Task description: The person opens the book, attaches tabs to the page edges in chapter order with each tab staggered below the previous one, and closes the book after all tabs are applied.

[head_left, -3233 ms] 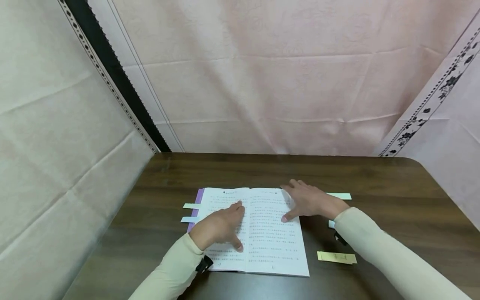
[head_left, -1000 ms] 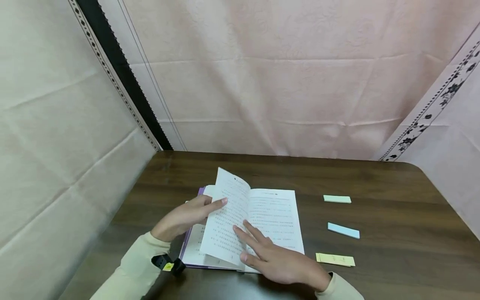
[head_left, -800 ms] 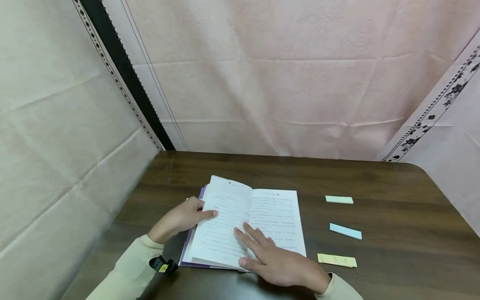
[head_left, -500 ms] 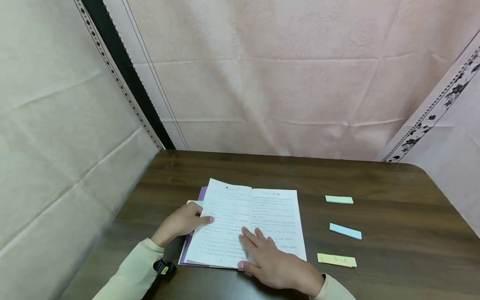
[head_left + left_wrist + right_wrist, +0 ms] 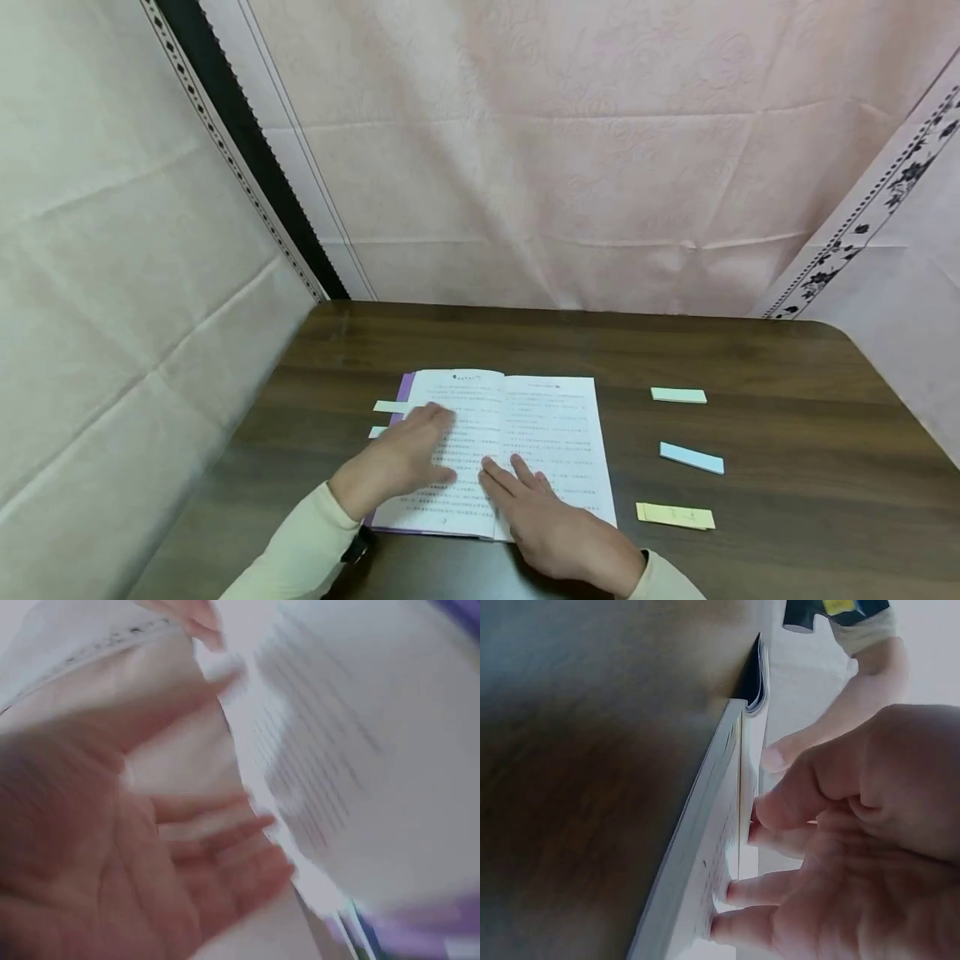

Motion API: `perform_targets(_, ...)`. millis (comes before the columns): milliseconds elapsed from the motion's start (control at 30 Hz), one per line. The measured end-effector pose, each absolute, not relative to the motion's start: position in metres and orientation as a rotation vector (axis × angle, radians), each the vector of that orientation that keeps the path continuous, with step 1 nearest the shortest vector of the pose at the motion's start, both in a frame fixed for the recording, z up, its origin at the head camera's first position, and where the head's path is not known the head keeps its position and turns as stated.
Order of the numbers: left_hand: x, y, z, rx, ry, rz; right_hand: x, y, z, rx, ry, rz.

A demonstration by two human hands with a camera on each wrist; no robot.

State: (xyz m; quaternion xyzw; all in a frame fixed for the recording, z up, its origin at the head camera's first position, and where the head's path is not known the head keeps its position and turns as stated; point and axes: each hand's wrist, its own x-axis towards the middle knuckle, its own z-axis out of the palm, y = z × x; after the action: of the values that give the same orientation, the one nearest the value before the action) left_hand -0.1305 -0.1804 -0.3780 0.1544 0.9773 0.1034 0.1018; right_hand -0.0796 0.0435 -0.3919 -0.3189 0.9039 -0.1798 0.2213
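An open book point(image 5: 551, 433) with printed pages and a purple cover point(image 5: 406, 387) lies on the table. My left hand point(image 5: 401, 462) is over the left page, fingers extended and thumb apart; the left wrist view is blurred and shows the open palm point(image 5: 112, 862) beside the page. My right hand point(image 5: 555, 529) rests its fingertips on the book near the spine, as the right wrist view point(image 5: 840, 825) also shows. Two pale sticky tabs stick out past the left edge: a green one point(image 5: 388, 407) and another point(image 5: 377, 432) partly behind my left hand.
To the right of the book lie three separate pads of sticky strips on the dark wooden table point(image 5: 787, 417): green point(image 5: 678, 396), blue point(image 5: 692, 458) and yellow point(image 5: 675, 516). Pale cloth point(image 5: 570, 167) hangs behind the table.
A leaf my left hand held raised has come down flat on the left side. My left hand has let go of its edge and moved right over the page. The right hand stays near the spine.
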Motion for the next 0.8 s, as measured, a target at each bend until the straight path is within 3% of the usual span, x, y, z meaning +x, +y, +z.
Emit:
perform_targets(200,-0.133,-0.158,-0.377,0.742,2.696,0.416,-0.087,0.049,-0.391,-0.898,2.468,-0.504)
perform_targets(600,-0.131,-0.152,-0.374,0.673,2.695,0.301,-0.087,0.063,-0.392,-0.871,2.520,-0.806)
perform_targets(800,-0.131,-0.142,-0.374,0.654,2.694,0.205,-0.131,0.083,-0.391,-0.637,2.717,-0.764)
